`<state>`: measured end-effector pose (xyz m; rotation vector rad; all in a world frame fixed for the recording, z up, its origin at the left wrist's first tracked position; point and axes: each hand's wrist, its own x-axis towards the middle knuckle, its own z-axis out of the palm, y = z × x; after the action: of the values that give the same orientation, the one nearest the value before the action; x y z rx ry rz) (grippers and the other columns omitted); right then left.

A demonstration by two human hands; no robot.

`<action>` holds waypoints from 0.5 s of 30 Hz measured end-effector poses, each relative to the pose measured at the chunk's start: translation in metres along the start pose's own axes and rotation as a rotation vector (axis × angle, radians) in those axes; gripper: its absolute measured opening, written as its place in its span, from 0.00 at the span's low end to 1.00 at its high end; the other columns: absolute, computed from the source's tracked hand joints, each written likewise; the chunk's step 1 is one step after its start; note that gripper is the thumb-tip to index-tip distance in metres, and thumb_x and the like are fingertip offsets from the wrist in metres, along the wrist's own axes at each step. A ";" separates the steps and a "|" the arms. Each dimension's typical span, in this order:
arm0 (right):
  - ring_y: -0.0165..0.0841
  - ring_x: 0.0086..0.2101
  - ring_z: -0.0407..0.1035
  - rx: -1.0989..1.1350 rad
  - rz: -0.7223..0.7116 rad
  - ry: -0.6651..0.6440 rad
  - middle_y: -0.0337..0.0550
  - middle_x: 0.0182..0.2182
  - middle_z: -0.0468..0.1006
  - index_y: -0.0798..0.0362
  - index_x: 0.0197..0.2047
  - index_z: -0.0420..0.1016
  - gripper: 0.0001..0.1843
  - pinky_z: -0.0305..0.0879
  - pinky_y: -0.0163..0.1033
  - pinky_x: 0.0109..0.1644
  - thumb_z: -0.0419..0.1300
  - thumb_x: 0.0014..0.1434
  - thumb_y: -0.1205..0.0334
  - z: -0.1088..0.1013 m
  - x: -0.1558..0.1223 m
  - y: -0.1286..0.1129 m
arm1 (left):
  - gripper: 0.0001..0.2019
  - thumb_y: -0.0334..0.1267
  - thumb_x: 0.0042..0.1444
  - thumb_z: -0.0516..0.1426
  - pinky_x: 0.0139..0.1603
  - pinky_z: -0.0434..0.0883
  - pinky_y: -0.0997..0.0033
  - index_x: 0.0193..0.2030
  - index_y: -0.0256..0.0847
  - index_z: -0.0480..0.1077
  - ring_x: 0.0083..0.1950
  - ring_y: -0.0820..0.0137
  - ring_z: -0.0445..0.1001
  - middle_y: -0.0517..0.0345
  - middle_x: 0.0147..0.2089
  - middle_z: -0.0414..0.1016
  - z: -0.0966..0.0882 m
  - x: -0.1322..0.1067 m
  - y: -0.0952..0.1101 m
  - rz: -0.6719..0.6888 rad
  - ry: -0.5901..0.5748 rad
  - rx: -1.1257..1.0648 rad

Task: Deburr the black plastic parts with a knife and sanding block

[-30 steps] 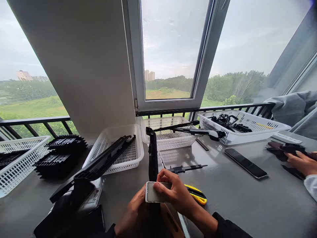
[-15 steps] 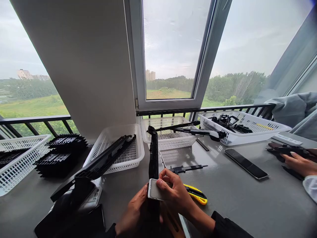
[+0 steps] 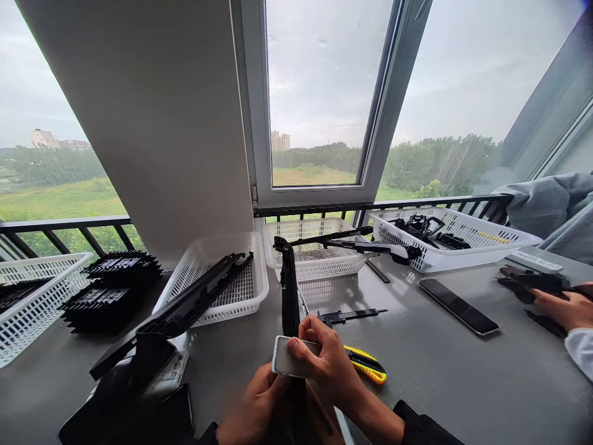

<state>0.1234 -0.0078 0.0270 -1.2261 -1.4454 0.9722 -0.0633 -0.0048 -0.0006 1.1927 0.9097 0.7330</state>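
Over the grey tabletop (image 3: 445, 377), the right hand (image 3: 328, 357) pinched a white-edged grey rectangular block (image 3: 283, 358) across a long black plastic strip (image 3: 290, 293) (left hand (image 3: 257, 397) gripping the strip), room spreading right of the yellow-black knife (image 3: 369, 364).

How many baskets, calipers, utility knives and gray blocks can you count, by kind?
White baskets: 4
Caliper: 1
Yellow-and-black utility knife: 1
Gray block, in the right hand: 1
Total: 7
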 end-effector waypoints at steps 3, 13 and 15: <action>0.30 0.28 0.59 -0.023 0.003 -0.006 0.33 0.25 0.65 0.49 0.33 0.62 0.23 0.52 0.35 0.32 0.62 0.65 0.40 0.000 -0.001 -0.002 | 0.35 0.73 0.53 0.63 0.54 0.73 0.60 0.41 0.38 0.82 0.40 0.60 0.73 0.54 0.34 0.79 0.003 0.000 0.008 0.030 -0.062 0.055; 0.30 0.29 0.61 -0.087 -0.017 -0.046 0.33 0.27 0.65 0.49 0.31 0.63 0.23 0.53 0.35 0.33 0.64 0.61 0.41 -0.019 0.011 -0.003 | 0.36 0.71 0.57 0.62 0.61 0.70 0.61 0.54 0.39 0.83 0.49 0.56 0.75 0.49 0.44 0.82 0.010 -0.007 0.032 0.025 -0.129 0.010; 0.30 0.28 0.60 -0.102 -0.017 -0.026 0.33 0.26 0.65 0.49 0.32 0.63 0.22 0.53 0.35 0.33 0.63 0.63 0.41 -0.012 0.007 -0.002 | 0.36 0.71 0.57 0.62 0.59 0.71 0.59 0.52 0.38 0.83 0.46 0.57 0.75 0.49 0.42 0.82 0.010 -0.006 0.025 0.028 -0.097 0.030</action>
<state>0.1346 -0.0015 0.0323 -1.2763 -1.5392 0.9154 -0.0572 -0.0087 0.0265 1.2592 0.8271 0.6803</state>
